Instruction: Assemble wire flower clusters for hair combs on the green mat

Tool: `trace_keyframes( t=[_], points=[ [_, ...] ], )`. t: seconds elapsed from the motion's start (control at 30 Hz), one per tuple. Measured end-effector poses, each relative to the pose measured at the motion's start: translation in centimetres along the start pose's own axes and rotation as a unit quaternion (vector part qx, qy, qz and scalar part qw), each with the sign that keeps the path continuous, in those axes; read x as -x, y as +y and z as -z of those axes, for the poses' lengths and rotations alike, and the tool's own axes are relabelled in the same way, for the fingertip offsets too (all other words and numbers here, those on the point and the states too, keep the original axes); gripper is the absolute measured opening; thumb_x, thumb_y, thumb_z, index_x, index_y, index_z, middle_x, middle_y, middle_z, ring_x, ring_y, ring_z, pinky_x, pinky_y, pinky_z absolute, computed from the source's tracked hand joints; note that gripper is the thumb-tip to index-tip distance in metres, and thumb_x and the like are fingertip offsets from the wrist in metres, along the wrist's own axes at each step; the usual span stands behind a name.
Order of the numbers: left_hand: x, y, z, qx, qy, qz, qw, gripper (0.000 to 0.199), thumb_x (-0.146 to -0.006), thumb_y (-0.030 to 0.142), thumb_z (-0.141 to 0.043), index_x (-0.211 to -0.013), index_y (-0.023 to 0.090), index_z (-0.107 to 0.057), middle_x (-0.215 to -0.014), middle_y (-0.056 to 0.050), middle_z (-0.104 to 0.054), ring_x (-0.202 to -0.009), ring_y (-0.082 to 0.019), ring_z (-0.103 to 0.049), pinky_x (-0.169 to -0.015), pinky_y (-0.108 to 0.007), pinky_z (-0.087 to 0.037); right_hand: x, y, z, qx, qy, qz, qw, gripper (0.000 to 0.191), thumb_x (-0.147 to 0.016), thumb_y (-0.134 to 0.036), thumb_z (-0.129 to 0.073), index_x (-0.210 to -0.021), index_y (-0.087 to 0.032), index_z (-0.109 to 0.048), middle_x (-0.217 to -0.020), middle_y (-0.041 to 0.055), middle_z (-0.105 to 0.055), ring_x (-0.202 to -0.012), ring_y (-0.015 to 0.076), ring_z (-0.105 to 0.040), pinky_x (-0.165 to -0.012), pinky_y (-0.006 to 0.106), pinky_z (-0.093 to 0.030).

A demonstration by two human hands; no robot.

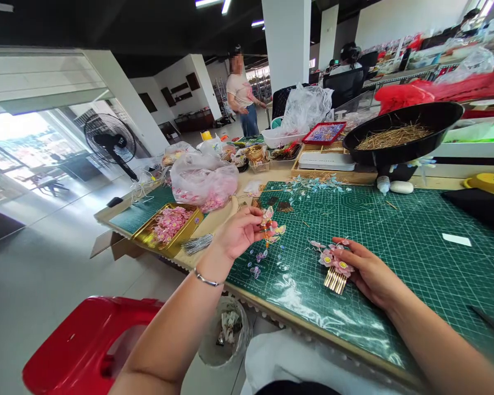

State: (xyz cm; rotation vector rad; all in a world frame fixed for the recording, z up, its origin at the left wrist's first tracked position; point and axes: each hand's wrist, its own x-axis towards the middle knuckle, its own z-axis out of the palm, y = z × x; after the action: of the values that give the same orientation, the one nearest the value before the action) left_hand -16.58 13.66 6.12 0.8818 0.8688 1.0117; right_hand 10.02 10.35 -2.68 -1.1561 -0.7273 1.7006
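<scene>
Between the fingers of my left hand [245, 227] is a floral hair ornament [268, 227] with pale petals and orange beads, raised a little above the green cutting mat [374, 247]. My right hand [366, 269] grips a hair comb [335, 266] with pink flowers, yellow centres and gold teeth, low over the mat. Small purple flower pieces [255, 271] lie on the mat below my left hand. To the left, a gold tray [164, 244] holds many pink flowers, and a bundle of silver wires [196, 243] lies beside it.
A plastic bag [203, 178] of pink pieces stands behind the gold tray. Pale blue pieces [316, 186] are scattered at the mat's back, near a black bowl [403, 131] of gold sticks. A red stool [86, 345] and a bin [226, 334] stand below. Another person [243, 93] stands beyond.
</scene>
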Motion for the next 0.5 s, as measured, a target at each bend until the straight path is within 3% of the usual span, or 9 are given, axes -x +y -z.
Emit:
trace_keyframes(
  t=[0.23, 0.5],
  points=[
    [-0.1, -0.6, 1.2, -0.038, 0.040, -0.025, 0.998, 0.016, -0.073, 0.012, -0.058, -0.083, 0.016, -0.047, -0.083, 0.000, -0.058, -0.080, -0.015, -0.065, -0.079, -0.033, -0.054, 0.0, -0.1, 0.0, -0.012, -0.005, 0.002, 1.000, 0.045, -0.075, -0.019, -0.070, -0.116, -0.020, -0.051, -0.091, 0.0036, -0.067, -0.077, 0.0138, -0.063, -0.066, 0.021, -0.054],
    [-1.6, -3.5, 5.0, -0.179, 0.174, -0.061, 0.966, 0.019, -0.069, 0.016, -0.060, -0.081, 0.018, -0.045, -0.077, 0.003, -0.053, -0.069, -0.010, -0.061, -0.064, -0.026, -0.052, 0.2, 0.0, 0.1, -0.018, -0.018, 0.005, 1.000, 0.046, -0.075, -0.020, -0.070, -0.116, -0.020, -0.050, -0.087, 0.0027, -0.067, -0.075, 0.0137, -0.062, -0.066, 0.022, -0.052]
  ],
)
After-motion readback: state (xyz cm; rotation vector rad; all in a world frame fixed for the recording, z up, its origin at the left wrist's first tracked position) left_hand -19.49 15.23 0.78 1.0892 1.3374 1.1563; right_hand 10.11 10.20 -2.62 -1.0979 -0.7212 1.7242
